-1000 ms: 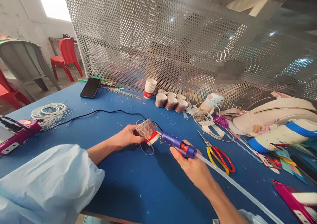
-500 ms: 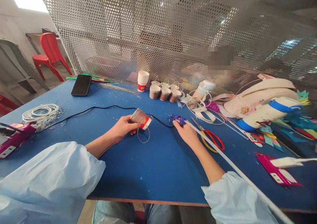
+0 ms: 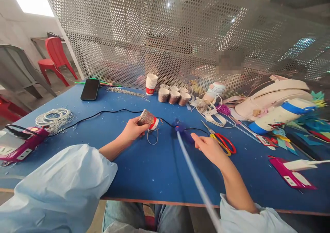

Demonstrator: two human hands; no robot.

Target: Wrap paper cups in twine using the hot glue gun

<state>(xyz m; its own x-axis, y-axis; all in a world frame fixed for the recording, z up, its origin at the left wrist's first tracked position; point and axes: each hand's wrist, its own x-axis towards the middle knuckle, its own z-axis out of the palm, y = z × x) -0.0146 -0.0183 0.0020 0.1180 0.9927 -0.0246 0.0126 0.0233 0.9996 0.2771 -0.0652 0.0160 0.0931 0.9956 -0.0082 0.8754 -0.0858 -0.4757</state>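
In my left hand [image 3: 134, 128] is a paper cup [image 3: 148, 119], tipped on its side. Brown twine is wound round most of it, and a red and white band shows near its rim. A loose loop of twine [image 3: 152, 142] dangles below. My right hand [image 3: 207, 147] is closed at the handle of a blue hot glue gun [image 3: 179, 125], blurred by motion. From its back a long, whitish glue stick [image 3: 193, 174] slants down toward the table's front edge. Scissors [image 3: 224, 143] with red and yellow handles lie just beyond my right hand.
Twine-wrapped cups [image 3: 174, 96] and a stack of paper cups [image 3: 151, 84] stand by the perforated screen [image 3: 123, 37]. A phone [image 3: 90, 89], coiled white cord [image 3: 53, 118] and power strip [image 3: 24, 145] lie left. Right are a bag [image 3: 273, 95], bottle [image 3: 283, 116] and another strip [image 3: 291, 173]. A black cable [image 3: 110, 111] crosses the table.
The glue gun has turned, so its glue stick now points toward me rather than running along my right forearm. My right hand has shifted right and lower. My left hand still holds the cup.
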